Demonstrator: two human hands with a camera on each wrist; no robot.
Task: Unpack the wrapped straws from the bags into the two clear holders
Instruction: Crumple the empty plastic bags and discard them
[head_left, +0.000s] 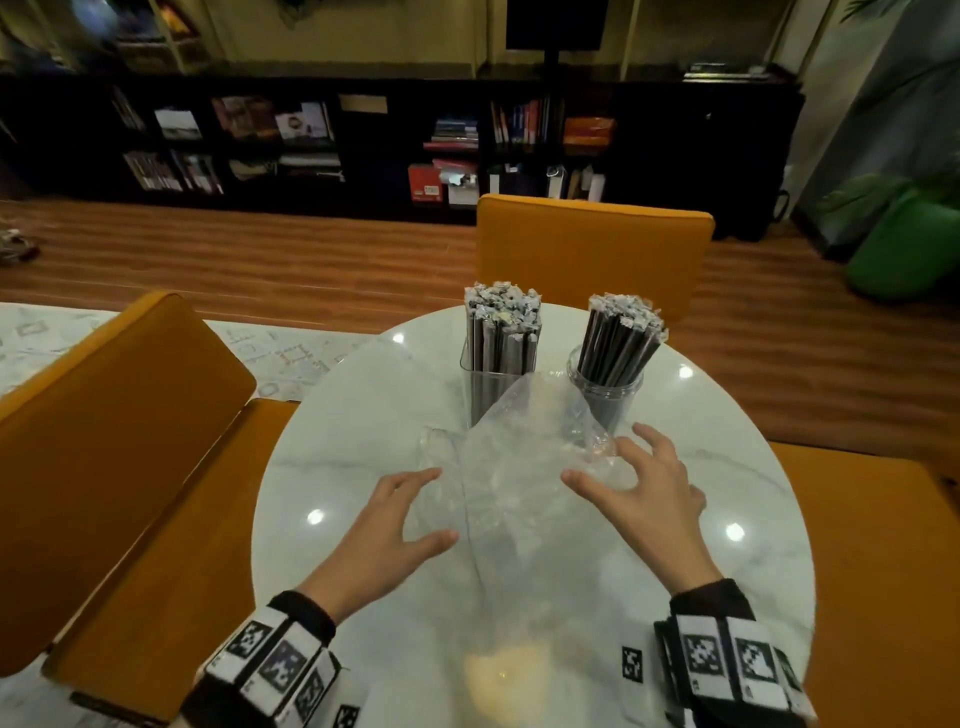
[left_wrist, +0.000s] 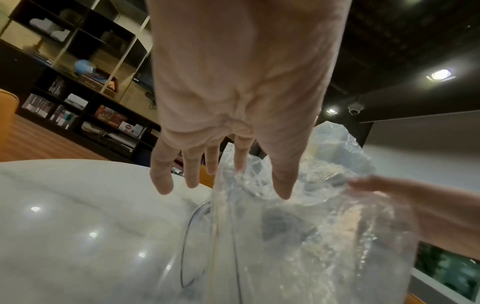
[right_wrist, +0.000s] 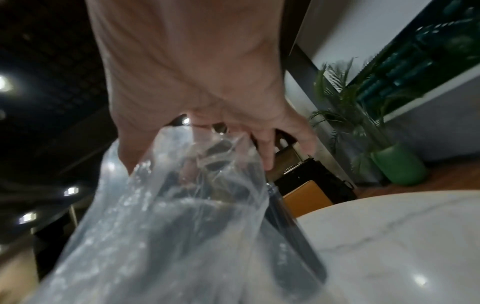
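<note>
Two clear holders stand at the far side of the round white marble table (head_left: 727, 426). The square holder (head_left: 500, 358) and the round holder (head_left: 613, 371) are each packed with dark wrapped straws. A crumpled clear plastic bag (head_left: 519, 488) lies in front of them, between my hands, and no straws show inside it. My left hand (head_left: 442, 505) hovers at the bag's left edge with straight, spread fingers (left_wrist: 163, 185). My right hand (head_left: 596, 461) touches the bag's upper right part (right_wrist: 155, 226) with its fingers spread and does not grip it.
Orange chairs stand on the left (head_left: 119, 415), behind the table (head_left: 592, 244) and on the right (head_left: 883, 571). A blurred yellowish patch (head_left: 504, 675) shows through the bag near the front edge. A green plant pot (right_wrist: 400, 166) stands on the floor to the right.
</note>
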